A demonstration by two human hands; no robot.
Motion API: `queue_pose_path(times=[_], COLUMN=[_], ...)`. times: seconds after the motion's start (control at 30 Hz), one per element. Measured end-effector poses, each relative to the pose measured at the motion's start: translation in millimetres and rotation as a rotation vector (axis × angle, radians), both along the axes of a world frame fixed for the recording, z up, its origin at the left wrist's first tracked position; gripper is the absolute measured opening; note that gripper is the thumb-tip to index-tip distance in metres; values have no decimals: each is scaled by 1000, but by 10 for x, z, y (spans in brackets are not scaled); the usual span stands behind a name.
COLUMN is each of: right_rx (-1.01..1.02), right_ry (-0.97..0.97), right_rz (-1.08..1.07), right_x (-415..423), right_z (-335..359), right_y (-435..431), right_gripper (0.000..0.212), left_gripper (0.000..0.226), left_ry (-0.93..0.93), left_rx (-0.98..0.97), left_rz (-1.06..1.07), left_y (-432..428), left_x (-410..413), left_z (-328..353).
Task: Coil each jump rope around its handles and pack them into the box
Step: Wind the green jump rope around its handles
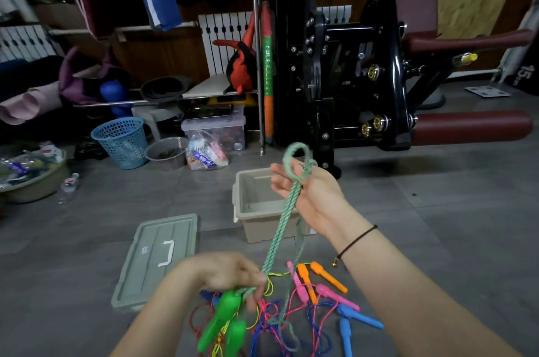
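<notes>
Lid (156, 254) lies left of box (262, 222); green rope (280, 228) overlaps box

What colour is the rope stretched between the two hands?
Pale green, twisted strands; the rope shows best in the head view.

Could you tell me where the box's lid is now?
In the head view, the grey lid lies on the floor, left of the open box.

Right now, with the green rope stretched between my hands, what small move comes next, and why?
Probably bring the right hand down and wind its loop of green rope around the green handles below the left hand; the rope hangs loose and unwound, and the box is empty.
</notes>
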State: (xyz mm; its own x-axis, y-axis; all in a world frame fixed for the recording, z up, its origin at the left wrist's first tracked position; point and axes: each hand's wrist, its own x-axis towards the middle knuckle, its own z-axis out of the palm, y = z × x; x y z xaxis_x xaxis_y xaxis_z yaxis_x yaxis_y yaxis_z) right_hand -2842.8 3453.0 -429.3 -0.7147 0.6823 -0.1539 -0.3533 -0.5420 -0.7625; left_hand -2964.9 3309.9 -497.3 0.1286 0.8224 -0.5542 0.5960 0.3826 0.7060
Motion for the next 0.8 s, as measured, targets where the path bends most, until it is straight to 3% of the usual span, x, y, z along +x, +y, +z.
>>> queue_pose_path(times=[0.1,0.2,0.27,0.43,0.5,0.53,0.67,0.8], right_rx=[76,129,100,131,116,98,34,12], right_ry=[39,62,133,102,100,117,114,82], right_rz=[-29,-31,-21,110,117,99,-30,-43], right_x=[46,113,121,-24,-113,-133,-55,-1], right_z=[113,179,194,104,73,81,147,132], right_y=[42,117,94,-224,-296,-279,-4,65], right_gripper=[28,32,29,17,15,15,26,21], left_gripper=[40,39,34,37,31,29,39,42], left_ry=[314,414,272,-453,-580,-524,81,-5], left_rx=[-113,-89,54,567,641,674,729,612], left_rz=[-144,-125,-11,539,655,693,667,630], left_y=[-84,-138,-120,178,322,359,388,336], left_x=[-75,-75,-51,232,358,404,339,272], left_z=[-1,-18,24,321,370,391,288,164])
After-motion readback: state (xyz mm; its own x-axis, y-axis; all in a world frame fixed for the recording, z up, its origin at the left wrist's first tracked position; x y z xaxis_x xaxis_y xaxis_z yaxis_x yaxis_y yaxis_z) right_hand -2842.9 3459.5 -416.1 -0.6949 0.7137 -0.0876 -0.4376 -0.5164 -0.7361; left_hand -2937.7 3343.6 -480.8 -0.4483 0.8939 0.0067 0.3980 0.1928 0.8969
